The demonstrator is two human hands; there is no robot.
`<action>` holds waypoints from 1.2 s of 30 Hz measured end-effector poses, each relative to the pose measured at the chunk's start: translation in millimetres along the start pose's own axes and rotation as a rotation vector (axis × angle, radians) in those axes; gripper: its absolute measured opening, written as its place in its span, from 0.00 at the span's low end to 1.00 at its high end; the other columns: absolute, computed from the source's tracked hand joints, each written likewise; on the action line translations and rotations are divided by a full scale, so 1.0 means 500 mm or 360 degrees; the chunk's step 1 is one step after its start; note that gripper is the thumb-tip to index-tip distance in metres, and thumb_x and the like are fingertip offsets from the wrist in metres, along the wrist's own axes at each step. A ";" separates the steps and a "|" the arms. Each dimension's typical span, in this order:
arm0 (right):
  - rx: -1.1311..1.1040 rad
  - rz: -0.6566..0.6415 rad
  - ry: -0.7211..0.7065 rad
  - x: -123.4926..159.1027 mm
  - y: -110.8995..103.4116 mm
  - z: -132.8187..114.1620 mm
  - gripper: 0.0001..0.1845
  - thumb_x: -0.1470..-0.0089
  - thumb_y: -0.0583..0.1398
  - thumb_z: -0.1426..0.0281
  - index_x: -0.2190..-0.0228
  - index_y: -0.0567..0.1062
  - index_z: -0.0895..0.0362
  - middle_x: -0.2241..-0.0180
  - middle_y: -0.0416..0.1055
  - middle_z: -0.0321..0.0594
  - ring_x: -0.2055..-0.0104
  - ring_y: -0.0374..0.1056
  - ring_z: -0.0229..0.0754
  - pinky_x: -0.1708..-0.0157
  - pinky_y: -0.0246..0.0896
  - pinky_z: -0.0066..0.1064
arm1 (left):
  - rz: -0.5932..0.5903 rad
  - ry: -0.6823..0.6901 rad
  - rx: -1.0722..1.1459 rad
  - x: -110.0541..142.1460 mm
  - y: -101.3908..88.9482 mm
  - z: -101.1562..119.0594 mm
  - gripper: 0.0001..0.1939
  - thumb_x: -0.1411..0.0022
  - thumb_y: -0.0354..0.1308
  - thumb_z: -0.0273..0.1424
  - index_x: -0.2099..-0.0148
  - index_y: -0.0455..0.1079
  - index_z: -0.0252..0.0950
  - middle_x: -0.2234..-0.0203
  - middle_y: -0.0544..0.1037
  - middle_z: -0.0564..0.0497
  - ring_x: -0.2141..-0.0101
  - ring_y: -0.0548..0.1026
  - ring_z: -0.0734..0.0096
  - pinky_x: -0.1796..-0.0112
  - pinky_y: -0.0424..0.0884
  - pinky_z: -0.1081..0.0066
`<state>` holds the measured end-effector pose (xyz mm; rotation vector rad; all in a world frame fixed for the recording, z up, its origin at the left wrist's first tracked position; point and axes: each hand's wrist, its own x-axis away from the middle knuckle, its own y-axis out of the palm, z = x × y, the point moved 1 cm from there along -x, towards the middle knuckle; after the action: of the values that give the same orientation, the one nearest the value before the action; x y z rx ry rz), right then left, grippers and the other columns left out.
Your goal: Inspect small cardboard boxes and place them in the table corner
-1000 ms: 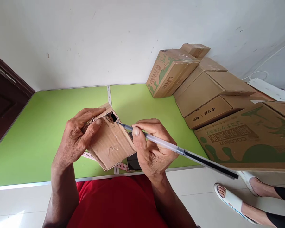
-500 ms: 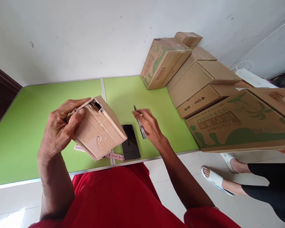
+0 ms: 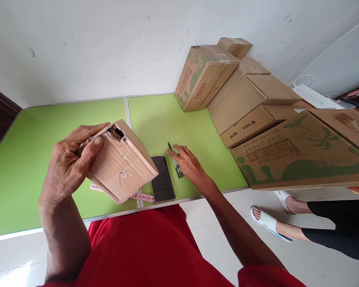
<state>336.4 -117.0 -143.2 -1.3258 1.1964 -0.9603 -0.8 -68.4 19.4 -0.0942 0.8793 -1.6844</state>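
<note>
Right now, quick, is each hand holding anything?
Left hand: closed, holding the cardboard box.
Right hand: over the pen; can't tell whether its grip is open or closed.

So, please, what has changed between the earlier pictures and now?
The right hand moved the pen away from the box, down to the table, right of the phone; whether it has let go is unclear. The left hand still holds the box.

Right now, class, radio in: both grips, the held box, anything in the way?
Left grip holding cardboard box, one corner holed. Right grip at pen, hold unclear. Phone lies between box and pen.
</note>
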 end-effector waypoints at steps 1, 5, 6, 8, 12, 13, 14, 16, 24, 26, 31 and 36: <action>-0.0047 0.0060 0.0085 0.015 -0.009 -0.013 0.34 0.35 0.51 0.89 0.36 0.78 0.60 0.40 0.77 0.60 0.41 0.75 0.57 0.47 0.77 0.45 | -0.0004 0.0003 0.0001 0.000 0.000 0.000 0.19 0.19 0.59 0.46 0.36 0.83 0.50 0.39 0.86 0.55 0.45 0.82 0.58 0.42 0.79 0.59; -0.0218 0.0049 0.0486 0.088 -0.028 -0.112 0.18 0.25 0.61 0.62 0.46 0.80 0.63 0.52 0.80 0.58 0.50 0.79 0.58 0.52 0.78 0.45 | -0.0005 0.0012 0.0041 0.001 0.000 -0.001 0.18 0.19 0.59 0.46 0.36 0.83 0.49 0.40 0.86 0.55 0.44 0.81 0.58 0.42 0.78 0.59; -0.0221 -0.0009 0.0571 0.102 -0.027 -0.141 0.23 0.28 0.65 0.56 0.48 0.80 0.64 0.52 0.80 0.60 0.50 0.79 0.60 0.52 0.78 0.47 | -0.0005 0.0008 0.0051 0.000 0.001 -0.002 0.19 0.19 0.60 0.46 0.36 0.84 0.48 0.40 0.86 0.54 0.44 0.81 0.57 0.42 0.78 0.58; -0.0203 -0.0133 0.0733 0.116 -0.023 -0.191 0.29 0.33 0.70 0.50 0.50 0.79 0.66 0.51 0.79 0.65 0.48 0.78 0.65 0.52 0.78 0.49 | -0.0016 -0.0008 0.0063 -0.001 0.002 -0.004 0.19 0.19 0.60 0.46 0.37 0.84 0.46 0.40 0.86 0.52 0.44 0.81 0.55 0.41 0.78 0.57; -0.0178 -0.0237 0.0927 0.100 -0.019 -0.242 0.29 0.34 0.70 0.51 0.50 0.78 0.65 0.49 0.77 0.67 0.44 0.77 0.69 0.52 0.78 0.52 | -0.0031 0.0022 0.0106 -0.004 0.005 -0.008 0.21 0.20 0.60 0.47 0.38 0.85 0.44 0.40 0.85 0.47 0.44 0.82 0.54 0.40 0.78 0.57; -0.0178 -0.0240 0.0944 0.093 -0.020 -0.248 0.28 0.35 0.71 0.52 0.50 0.77 0.65 0.49 0.77 0.66 0.44 0.77 0.69 0.52 0.78 0.52 | -0.0034 0.0025 0.0112 -0.004 0.005 -0.009 0.21 0.20 0.60 0.47 0.38 0.85 0.44 0.41 0.86 0.46 0.44 0.82 0.54 0.40 0.78 0.58; -0.0184 -0.0247 0.0958 0.087 -0.020 -0.252 0.28 0.36 0.72 0.53 0.50 0.77 0.64 0.49 0.77 0.65 0.43 0.77 0.69 0.53 0.78 0.52 | -0.0037 0.0020 0.0116 -0.004 0.005 -0.010 0.21 0.20 0.60 0.48 0.38 0.85 0.43 0.41 0.86 0.46 0.44 0.83 0.53 0.40 0.77 0.58; -0.0202 -0.0263 0.0978 0.080 -0.017 -0.258 0.27 0.39 0.73 0.55 0.51 0.76 0.63 0.49 0.76 0.63 0.43 0.76 0.69 0.55 0.78 0.50 | -0.0044 0.0006 0.0124 -0.003 0.005 -0.010 0.22 0.20 0.59 0.48 0.38 0.85 0.43 0.40 0.85 0.45 0.43 0.82 0.53 0.41 0.77 0.60; -0.0484 -0.0396 0.1112 0.086 -0.022 -0.235 0.28 0.43 0.71 0.61 0.48 0.73 0.64 0.44 0.75 0.67 0.39 0.76 0.68 0.47 0.75 0.47 | -0.0067 0.0016 0.0087 0.003 0.006 -0.007 0.24 0.18 0.56 0.49 0.33 0.82 0.44 0.39 0.85 0.46 0.42 0.82 0.55 0.39 0.76 0.62; -0.0745 -0.0477 0.1181 0.094 -0.034 -0.205 0.33 0.44 0.70 0.59 0.44 0.71 0.65 0.45 0.76 0.65 0.42 0.77 0.67 0.47 0.74 0.48 | -0.0067 0.0031 0.0069 0.003 0.007 -0.007 0.24 0.18 0.56 0.48 0.33 0.82 0.44 0.40 0.85 0.46 0.43 0.82 0.56 0.40 0.76 0.63; -0.1727 -0.0533 0.1263 0.158 -0.053 -0.129 0.38 0.49 0.72 0.48 0.45 0.69 0.55 0.54 0.79 0.47 0.51 0.77 0.57 0.54 0.71 0.44 | -0.0066 0.0039 0.0088 0.001 0.010 -0.011 0.23 0.18 0.56 0.48 0.33 0.82 0.44 0.39 0.85 0.46 0.42 0.82 0.57 0.41 0.76 0.65; -0.2394 -0.0446 0.0963 0.267 -0.040 -0.133 0.43 0.60 0.79 0.44 0.51 0.72 0.52 0.66 0.71 0.33 0.66 0.66 0.43 0.66 0.60 0.33 | -0.0047 0.0023 0.0091 0.000 0.012 -0.011 0.23 0.18 0.56 0.48 0.33 0.82 0.45 0.40 0.85 0.46 0.44 0.82 0.59 0.43 0.76 0.66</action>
<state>297.6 -261.4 -126.5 -2.4770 2.4667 -0.5541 1.4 -65.8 11.9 -0.0566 0.8436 -1.7384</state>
